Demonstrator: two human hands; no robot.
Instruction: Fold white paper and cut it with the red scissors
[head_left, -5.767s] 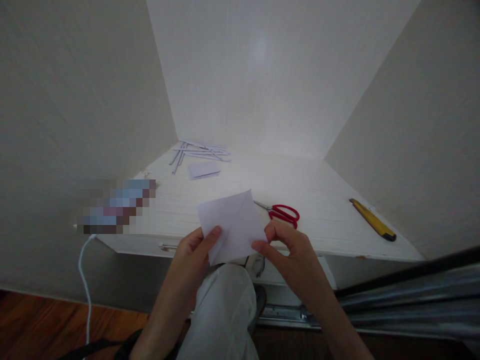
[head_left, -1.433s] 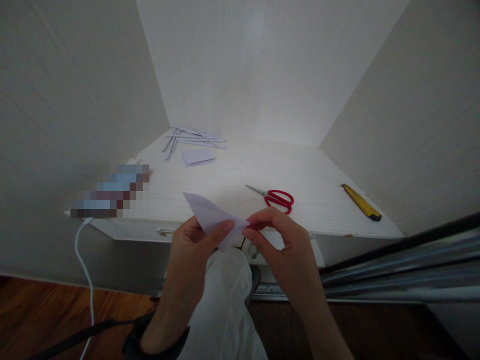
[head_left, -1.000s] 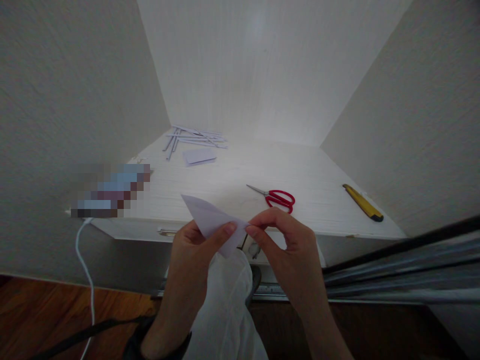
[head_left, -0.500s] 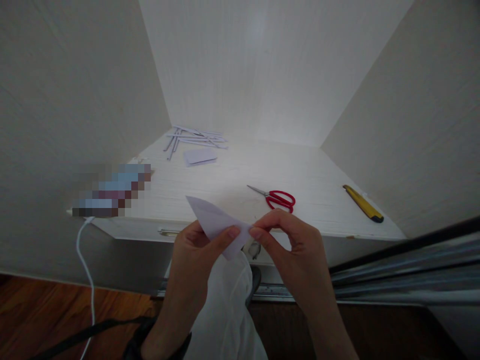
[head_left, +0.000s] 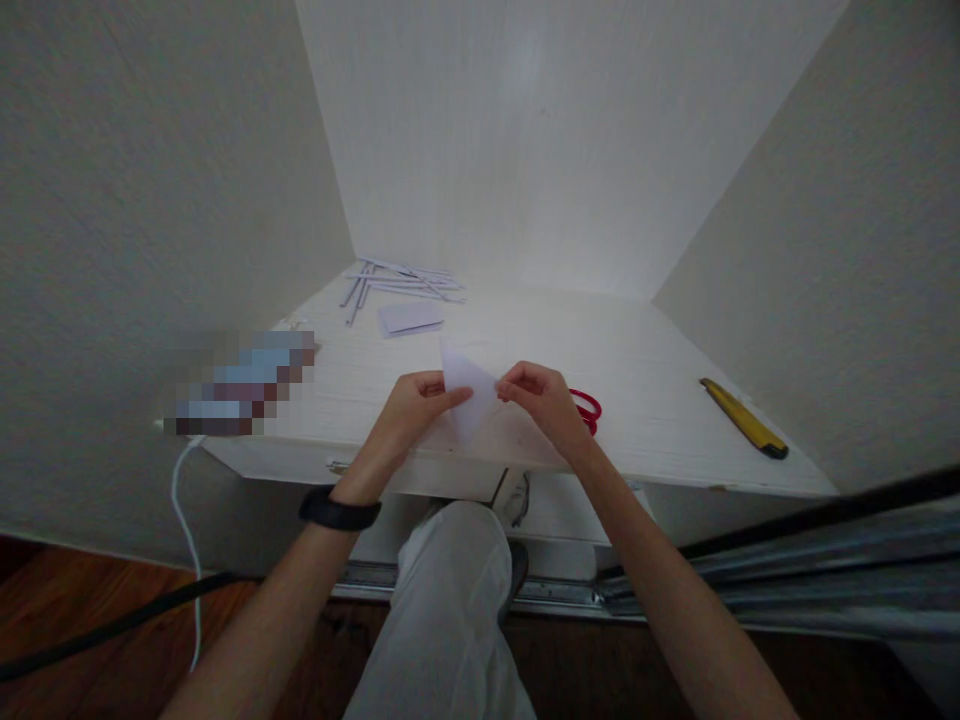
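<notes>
Both of your hands pinch one folded piece of white paper (head_left: 469, 392) above the front part of the worktop (head_left: 660, 370). Your left hand (head_left: 415, 402) grips the paper's left side, thumb on top and fingers curled beneath; a black wristband (head_left: 339, 512) sits on that wrist. Your right hand (head_left: 541, 401) grips the paper's right side with thumb and fingertips closed on it. The paper shows as a pointed, roughly triangular shape, tip up, its lower part hanging between the two hands. Whether it touches the worktop cannot be told.

Left to right on the worktop:
- A pixelated, blurred object (head_left: 244, 382) lies at the left edge; its kind cannot be told. A white cable (head_left: 185, 530) drops from near it to the floor.
- A loose pile of narrow paper strips (head_left: 401, 284) lies at the back left, near the corner of the walls.
- A small folded slip of white paper (head_left: 409, 318) lies just in front of the strips.
- Red-handled scissors (head_left: 587, 408) lie just behind your right hand, mostly hidden by it; only the handle loops show.
- A yellow utility knife (head_left: 742, 418) with a black end lies near the right edge, well apart from your hands.

Your light-trousered knee (head_left: 450, 570) shows below the worktop edge.
</notes>
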